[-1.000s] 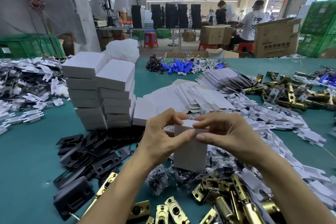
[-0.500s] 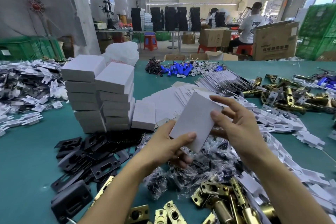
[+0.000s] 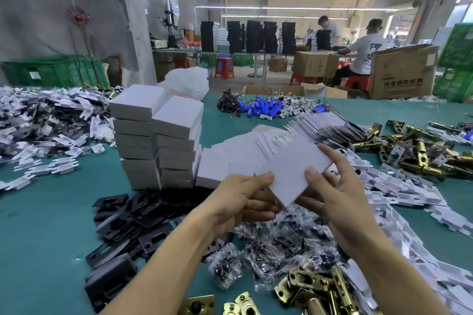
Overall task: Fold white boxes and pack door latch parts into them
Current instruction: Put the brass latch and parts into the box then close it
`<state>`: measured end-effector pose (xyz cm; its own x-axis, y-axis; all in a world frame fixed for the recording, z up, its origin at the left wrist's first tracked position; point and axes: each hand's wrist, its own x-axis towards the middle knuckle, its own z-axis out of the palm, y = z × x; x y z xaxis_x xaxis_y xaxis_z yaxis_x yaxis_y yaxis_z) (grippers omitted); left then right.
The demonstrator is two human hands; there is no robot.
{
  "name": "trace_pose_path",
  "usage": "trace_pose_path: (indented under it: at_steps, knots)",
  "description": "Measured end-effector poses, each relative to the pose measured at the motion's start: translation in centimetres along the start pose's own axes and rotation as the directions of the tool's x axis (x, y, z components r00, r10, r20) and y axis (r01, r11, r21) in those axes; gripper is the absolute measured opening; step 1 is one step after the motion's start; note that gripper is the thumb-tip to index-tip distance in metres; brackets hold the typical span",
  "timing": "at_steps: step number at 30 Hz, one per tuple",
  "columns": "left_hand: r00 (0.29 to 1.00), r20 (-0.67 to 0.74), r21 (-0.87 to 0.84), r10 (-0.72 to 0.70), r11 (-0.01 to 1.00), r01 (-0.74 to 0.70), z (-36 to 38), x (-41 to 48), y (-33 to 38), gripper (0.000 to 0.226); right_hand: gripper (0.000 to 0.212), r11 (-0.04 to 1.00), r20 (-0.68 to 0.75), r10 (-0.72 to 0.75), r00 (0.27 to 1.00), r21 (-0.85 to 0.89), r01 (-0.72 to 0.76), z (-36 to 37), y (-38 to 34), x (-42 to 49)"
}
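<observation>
A closed white box [image 3: 291,171] hangs tilted above the table, held between both hands. My left hand [image 3: 243,199] grips its near left corner with the thumb on top and fingers underneath. My right hand [image 3: 332,192] holds its right side, thumb on the top face and fingers along the far edge. Two stacks of finished white boxes [image 3: 158,135] stand to the left. Flat unfolded box blanks [image 3: 256,146] lie fanned out behind the held box. Brass latch bodies [image 3: 314,289] lie near the front edge, with small bags of screws [image 3: 276,245] under my hands.
Black strike plates [image 3: 128,217] are heaped at the front left. White plastic inserts [image 3: 399,192] trail along the right, and more [image 3: 51,120] pile up at the far left. More brass latches [image 3: 414,151] and blue parts [image 3: 261,107] lie further back. People work at a far table.
The box went from upright, with both hands pressing at its top, to lying tilted with its broad face up. It has risen and shifted right, and my hands now hold its sides.
</observation>
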<state>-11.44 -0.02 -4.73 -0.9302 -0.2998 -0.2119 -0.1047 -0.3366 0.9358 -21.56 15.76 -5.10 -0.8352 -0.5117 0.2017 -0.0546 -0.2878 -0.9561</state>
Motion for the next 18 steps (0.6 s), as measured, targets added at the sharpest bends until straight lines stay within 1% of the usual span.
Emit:
trace_pose_path:
  at_steps: [1,3,5,6,8,9,13,15,18]
  knots:
    - [1.000,-0.015,0.028,-0.022,0.999,0.022,0.1,0.2,-0.1,0.032,0.050,1.000,0.013,0.013,1.000,-0.013,-0.013,0.0,0.0,0.0]
    - [0.996,-0.080,0.017,-0.045,0.999,0.047,0.3,0.8,-0.3,0.037,0.068,0.997,0.058,0.074,0.996,-0.034,-0.072,0.0,0.2,0.0]
    - [0.978,-0.200,-0.077,-0.053,0.996,0.039,0.2,1.5,-0.4,0.032,0.079,0.988,0.101,0.135,0.986,-0.084,-0.127,0.1,0.3,-0.2]
    - [0.963,-0.264,-0.145,-0.057,0.989,0.019,-0.1,1.8,-0.3,0.030,0.080,0.983,0.107,0.153,0.982,-0.115,-0.141,0.1,0.3,-0.2]
    - [0.922,-0.384,-0.253,-0.053,0.966,-0.050,-0.7,2.3,-0.2,0.030,0.071,0.975,0.106,0.173,0.979,-0.158,-0.155,0.0,0.1,-0.2]
    - [0.897,-0.440,-0.277,-0.046,0.957,-0.087,-1.1,2.6,-0.1,0.031,0.064,0.971,0.110,0.184,0.977,-0.174,-0.163,0.0,0.1,-0.2]
    - [0.785,-0.620,-0.303,-0.001,0.923,-0.237,-2.4,3.4,-0.3,0.035,0.039,0.953,0.158,0.242,0.957,-0.225,-0.203,0.1,-0.3,-0.5]
    - [0.738,-0.675,-0.312,-0.007,0.909,-0.277,-2.8,3.8,-0.6,0.033,0.034,0.949,0.187,0.269,0.945,-0.221,-0.227,0.2,-0.5,-0.7]
    - [0.679,-0.734,-0.326,-0.035,0.894,-0.307,-3.1,4.1,-0.9,0.022,0.032,0.938,0.218,0.299,0.929,-0.246,-0.244,0.4,-0.3,-0.9]
